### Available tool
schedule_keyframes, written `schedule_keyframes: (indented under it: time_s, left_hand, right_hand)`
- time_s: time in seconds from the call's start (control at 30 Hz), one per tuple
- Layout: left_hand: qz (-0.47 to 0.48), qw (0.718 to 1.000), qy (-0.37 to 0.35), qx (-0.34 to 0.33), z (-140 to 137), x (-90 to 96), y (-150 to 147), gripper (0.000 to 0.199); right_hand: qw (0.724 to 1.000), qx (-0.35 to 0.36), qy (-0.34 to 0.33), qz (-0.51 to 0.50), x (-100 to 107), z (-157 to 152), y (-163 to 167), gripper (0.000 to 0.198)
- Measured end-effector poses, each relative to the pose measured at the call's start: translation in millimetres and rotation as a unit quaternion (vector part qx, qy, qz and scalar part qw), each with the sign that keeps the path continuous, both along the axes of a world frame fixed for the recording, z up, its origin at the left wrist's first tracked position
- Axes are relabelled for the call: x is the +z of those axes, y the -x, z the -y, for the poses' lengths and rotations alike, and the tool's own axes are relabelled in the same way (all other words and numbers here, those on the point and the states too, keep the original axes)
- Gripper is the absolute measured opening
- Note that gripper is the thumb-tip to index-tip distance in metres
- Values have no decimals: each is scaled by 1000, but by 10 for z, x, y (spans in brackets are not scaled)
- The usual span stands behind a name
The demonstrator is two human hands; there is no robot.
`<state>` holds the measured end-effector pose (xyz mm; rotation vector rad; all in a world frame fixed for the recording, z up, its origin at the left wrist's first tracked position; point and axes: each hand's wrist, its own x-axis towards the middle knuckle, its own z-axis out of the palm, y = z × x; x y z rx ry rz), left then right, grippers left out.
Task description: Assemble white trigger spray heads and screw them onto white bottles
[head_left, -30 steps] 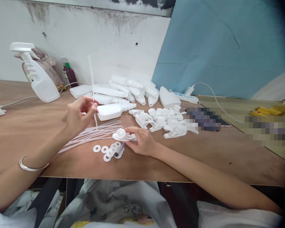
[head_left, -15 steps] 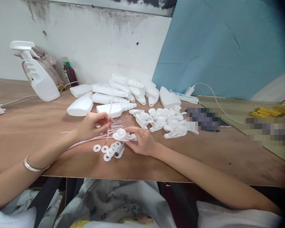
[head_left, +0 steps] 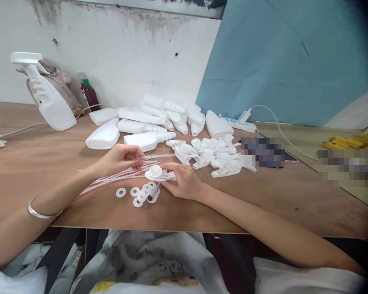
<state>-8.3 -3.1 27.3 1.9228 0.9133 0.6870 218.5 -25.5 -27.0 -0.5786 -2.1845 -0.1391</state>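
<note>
The single view comes from a camera on the person's head, looking forward and down across the table. It sits high behind the near edge, with the person's clothing close by at the bottom. The left forearm and right forearm enter from the lower sides and lead away from the lens to the left hand and right hand, near the middle. Farther off, a white wall and a blue cloth close the view.
</note>
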Motion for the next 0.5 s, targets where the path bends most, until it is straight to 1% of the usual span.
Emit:
schedule_keyframes:
  time_s: [0.07,0.13,0.2,0.27,0.3,0.33,0.4,0.5]
  left_hand:
    - [39,999,25,16,-14,-4,-5,25]
    - [51,998,19,27,-25,-6,-13,28]
    - [40,998,-36,45,-26,-1,-21,31]
    - [27,991,-99,82,-16,8,-25,32]
    - [26,988,-115,103,-9,13,-24,32]
    - [29,986,-117,118,-2,17,-21,33]
    - [42,986,-97,127,9,20,-15,34]
    - [48,992,-63,95,11,10,-15,34]
  right_hand:
    - [1000,4,2,-2,-3,-1,0,32]
    - [1000,6,8,-5,-10,-3,1,32]
    - [1000,3,11,-8,-20,-4,3,32]
    - [1000,0,11,-9,-29,-6,4,31]
    - [1000,-1,11,-9,-32,-7,3,31]
    - [1000,-1,12,-8,-35,-8,3,32]
    - [1000,-2,12,-8,-37,-9,2,32]
    - [1000,-4,11,-7,-35,-9,2,32]
